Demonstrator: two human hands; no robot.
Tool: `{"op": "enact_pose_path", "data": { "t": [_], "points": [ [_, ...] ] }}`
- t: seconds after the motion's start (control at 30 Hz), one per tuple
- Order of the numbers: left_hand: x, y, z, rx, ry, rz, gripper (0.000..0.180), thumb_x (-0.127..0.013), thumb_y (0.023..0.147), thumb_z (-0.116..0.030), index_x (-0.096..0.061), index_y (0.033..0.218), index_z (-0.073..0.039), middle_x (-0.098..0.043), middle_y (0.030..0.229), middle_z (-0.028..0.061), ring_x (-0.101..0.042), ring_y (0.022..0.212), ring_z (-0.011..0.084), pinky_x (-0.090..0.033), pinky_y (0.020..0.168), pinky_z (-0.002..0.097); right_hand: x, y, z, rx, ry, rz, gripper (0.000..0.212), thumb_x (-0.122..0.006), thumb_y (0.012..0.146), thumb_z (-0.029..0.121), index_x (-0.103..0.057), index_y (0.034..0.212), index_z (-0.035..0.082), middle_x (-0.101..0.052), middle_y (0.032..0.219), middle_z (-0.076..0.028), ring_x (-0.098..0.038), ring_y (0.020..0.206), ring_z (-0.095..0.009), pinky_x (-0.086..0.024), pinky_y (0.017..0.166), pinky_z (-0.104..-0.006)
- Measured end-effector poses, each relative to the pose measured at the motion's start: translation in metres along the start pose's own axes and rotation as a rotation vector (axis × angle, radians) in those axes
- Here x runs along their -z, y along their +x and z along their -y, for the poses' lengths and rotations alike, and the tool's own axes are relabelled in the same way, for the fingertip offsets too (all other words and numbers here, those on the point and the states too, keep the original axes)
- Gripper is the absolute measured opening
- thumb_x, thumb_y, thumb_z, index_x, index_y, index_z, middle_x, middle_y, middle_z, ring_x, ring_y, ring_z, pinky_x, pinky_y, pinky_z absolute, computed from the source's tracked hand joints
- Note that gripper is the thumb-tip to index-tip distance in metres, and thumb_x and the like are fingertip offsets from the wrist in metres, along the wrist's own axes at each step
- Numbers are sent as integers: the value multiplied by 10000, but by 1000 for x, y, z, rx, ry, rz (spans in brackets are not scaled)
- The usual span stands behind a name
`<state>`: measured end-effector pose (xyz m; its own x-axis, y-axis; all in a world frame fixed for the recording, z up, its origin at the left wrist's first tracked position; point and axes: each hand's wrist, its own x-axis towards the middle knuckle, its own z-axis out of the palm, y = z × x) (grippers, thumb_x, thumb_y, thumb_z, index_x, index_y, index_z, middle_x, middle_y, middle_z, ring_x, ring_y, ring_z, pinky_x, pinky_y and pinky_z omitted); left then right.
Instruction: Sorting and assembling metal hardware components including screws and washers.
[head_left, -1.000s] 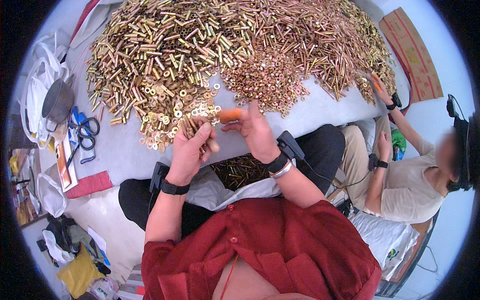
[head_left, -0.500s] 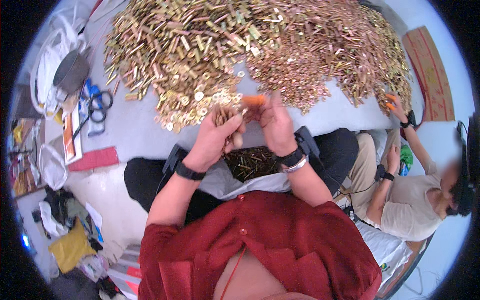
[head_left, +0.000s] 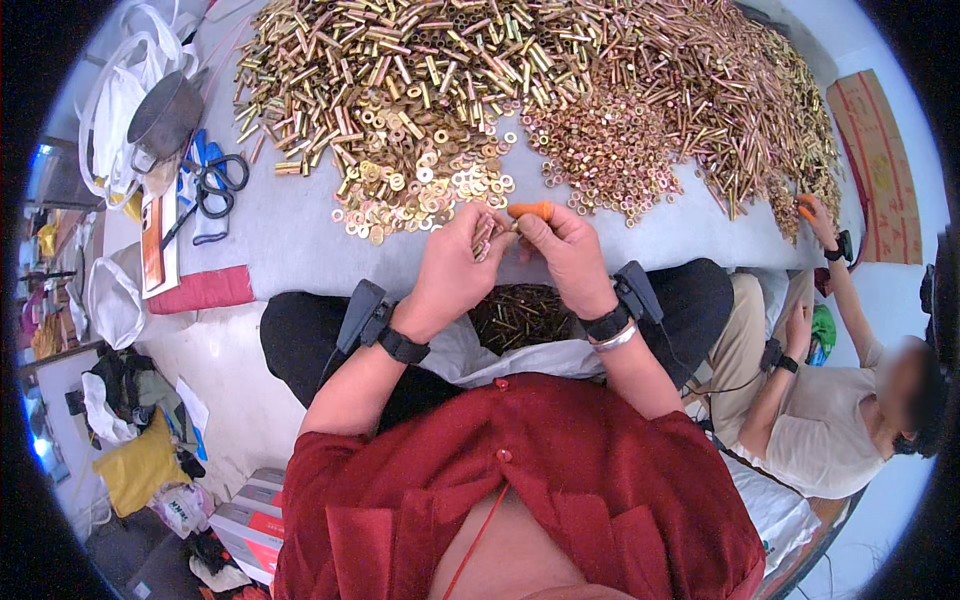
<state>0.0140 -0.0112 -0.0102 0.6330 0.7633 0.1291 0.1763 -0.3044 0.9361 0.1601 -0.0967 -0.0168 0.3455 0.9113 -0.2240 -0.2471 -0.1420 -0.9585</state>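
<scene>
Over the table's near edge my two hands meet at the fingertips. My left hand is closed around several slim brass-coloured metal pieces, which look like bolts or sleeves. My right hand wears an orange finger cover and pinches at a tiny part beside the left fingertips; its kind is hidden. Just beyond the hands lies a heap of flat washers. Small nuts are piled to its right. Below my hands, a white bag in my lap holds many dark metal pieces.
Metal tubes and threaded rods or bolts heap along the far side. Scissors, a grey metal pot and a phone-like orange thing sit left. At right a co-worker's hand reaches into the pile.
The view has shifted slightly. My left hand has turned and closed more over its pieces, and my right fingers have come in to pinch right beside it.
</scene>
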Motion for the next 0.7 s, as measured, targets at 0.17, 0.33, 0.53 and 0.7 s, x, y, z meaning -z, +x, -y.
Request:
{"op": "enact_pose_path", "data": {
  "t": [0.17, 0.33, 0.53, 0.7],
  "points": [
    [13, -6, -9, 227, 68, 276, 196, -697, 878, -153, -577, 950, -16, -637, 712, 73, -618, 534, 129, -482, 491, 301, 4, -13, 8, 164, -491, -167, 219, -657, 907, 176, -680, 1085, 50, -649, 849, -26, -556, 703, -123, -464, 636, -262],
    [25, -6, -16, 470, -291, 352, 196, -674, 895, -166, -573, 983, -24, -655, 758, 47, -615, 521, 113, -445, 440, 259, 26, 12, 26, 738, -1142, -376, 212, -664, 844, 103, -669, 1054, 72, -641, 971, -102, -591, 870, -269, -474, 771, -350],
    [31, 9, -13, 594, -361, 160, 205, -650, 916, -180, -556, 1031, -38, -659, 794, 54, -603, 505, 95, -370, 389, 214, 16, 96, 23, 929, -1466, -188, 329, -652, 829, 195, -605, 1146, 122, -572, 1219, -94, -497, 1158, -313, -319, 1070, -504],
    [31, 9, -15, 610, -414, 87, 217, -634, 933, -176, -534, 1055, -28, -652, 793, 66, -620, 529, 104, -369, 374, 198, 23, 116, 19, 811, -1580, -344, 207, -653, 823, 233, -608, 994, 124, -579, 1064, -71, -496, 1155, -284, -313, 1067, -507]
  ]
}}
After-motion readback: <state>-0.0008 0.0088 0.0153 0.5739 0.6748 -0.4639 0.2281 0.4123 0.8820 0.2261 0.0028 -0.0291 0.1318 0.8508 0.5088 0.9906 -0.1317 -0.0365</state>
